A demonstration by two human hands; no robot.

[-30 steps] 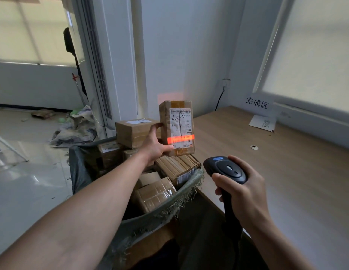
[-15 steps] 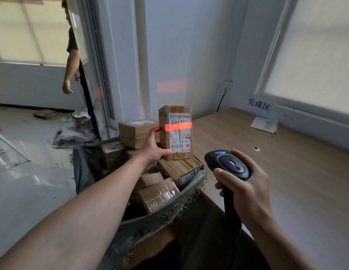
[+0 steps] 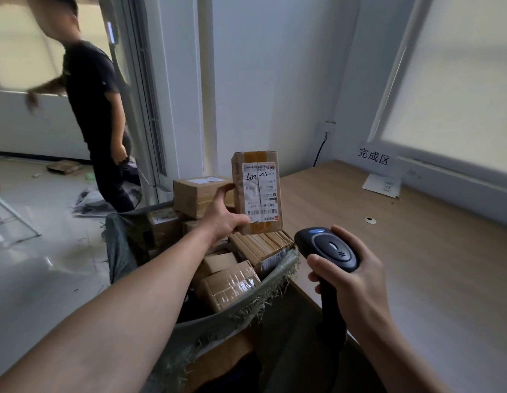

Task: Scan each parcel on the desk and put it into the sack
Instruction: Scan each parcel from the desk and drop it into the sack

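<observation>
At 3 o'clock: table [image 3: 416,279], one, with a pale wood top, set in a corner of white walls under a frosted window [image 3: 459,80].
- On the table, toward 2 o'clock: paper sheet [image 3: 382,185], one; small round disc [image 3: 370,220], one.
- On the wall above the sheet: sign [image 3: 374,160], one.
- In the wall corner: black cable [image 3: 321,148], one.
- At 9 o'clock: floor [image 3: 48,265], pale and glossy, with scraps.
- At 10 o'clock: second person [image 3: 96,109], one, in black, standing, blurred.
- At 6 o'clock: sack [image 3: 246,310], one, grey-green weave with a frayed rim, against the table's left edge. It holds at least six brown boxes [image 3: 228,285].
- At centre: parcel [image 3: 258,191], one, brown, upright in the air above the sack, white label toward the camera. The left grip [image 3: 222,219] is curled round its left edge, thumb on the front.
- At 4 o'clock: scanner [image 3: 328,249], one, black. The right grip [image 3: 357,282] is wrapped round its handle.
</observation>
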